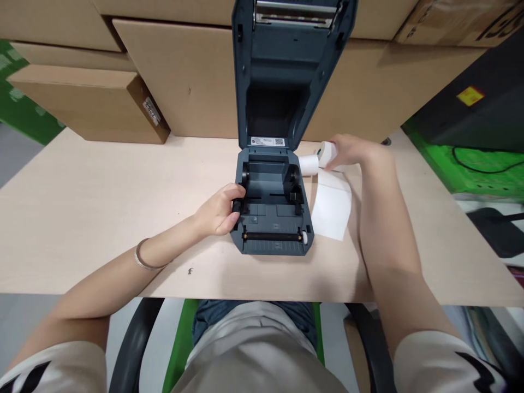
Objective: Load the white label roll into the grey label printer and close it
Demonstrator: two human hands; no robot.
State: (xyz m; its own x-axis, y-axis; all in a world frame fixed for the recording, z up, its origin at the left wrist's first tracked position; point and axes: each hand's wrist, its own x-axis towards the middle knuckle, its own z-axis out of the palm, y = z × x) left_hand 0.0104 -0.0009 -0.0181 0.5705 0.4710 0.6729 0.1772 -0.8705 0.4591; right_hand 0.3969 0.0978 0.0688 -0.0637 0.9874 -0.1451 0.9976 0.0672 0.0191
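Observation:
A dark grey label printer point(270, 218) stands on the table with its lid point(286, 65) raised, showing an inner bay and a black roller near the front. My left hand point(223, 210) grips the printer's left edge, thumb and fingers closed on it. Right of the printer, my right hand point(347, 151) is closed on a small white roll point(327, 154). Another white roll point(308, 165) lies between that one and the printer. A strip of white label paper point(333, 204) lies on the table below my right hand.
Cardboard boxes point(184, 82) line the back of the table point(102, 218), with a smaller box point(90, 103) at the back left. A black case point(470, 120) and a green crate point(478, 169) with a cable are at the right.

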